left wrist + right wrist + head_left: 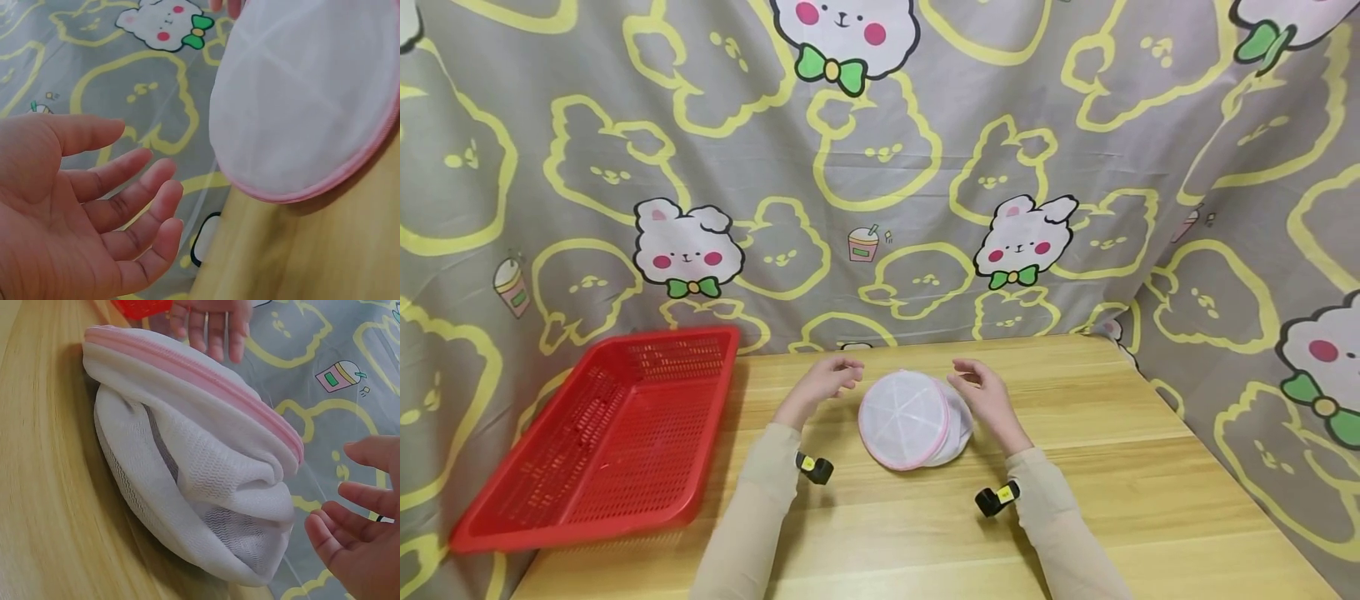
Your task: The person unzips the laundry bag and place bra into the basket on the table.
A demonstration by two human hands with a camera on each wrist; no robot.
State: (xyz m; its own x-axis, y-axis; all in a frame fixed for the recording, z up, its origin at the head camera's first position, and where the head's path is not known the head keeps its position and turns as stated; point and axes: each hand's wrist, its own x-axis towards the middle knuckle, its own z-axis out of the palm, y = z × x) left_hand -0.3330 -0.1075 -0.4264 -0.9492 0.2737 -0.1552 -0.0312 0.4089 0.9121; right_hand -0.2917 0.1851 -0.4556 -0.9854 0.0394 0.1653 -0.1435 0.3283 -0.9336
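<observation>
Locate white mesh bag (pixel 916 421) on wooden table (pixel 880 533), at centre of the clock face in the head view. Find left hand (pixel 823 382) at 10 o'clock from bag: fingers loosely spread and slightly bent, holding nothing, apart from fabric. Find right hand (pixel 988 396) at 2 o'clock: fingers gently curved, holding nothing, just beside bag edge. Note red basket (pixel 655 408) at 9 o'clock, well apart from bag, and printed curtain (pixel 775 167) at 12 o'clock.

Observe pink zip rim (pixel 281 197) around flat round top (pixel 312 106), and slack lower folds (pixel 219 462) slumped beneath, bulging toward 3 o'clock. Cannot tell zip position or any contents.

Possible faults, by judgement:
- Slipping of top toward 8 o'clock, off the folds. Likely cause: push from right hand alone against slack, unsupported mesh.
- Deeper collapse of folds. Likely cause: downward pressure on rim without counter-support from left hand.
- Missed hold. Likely cause: pinching one loose layer instead of the stiffer-looking rim.
- Snagging at zip. Likely cause: mesh folds trapped along rim.
- Sliding of whole bag across table. Likely cause: uneven contact, with light fabric on smooth wood.
</observation>
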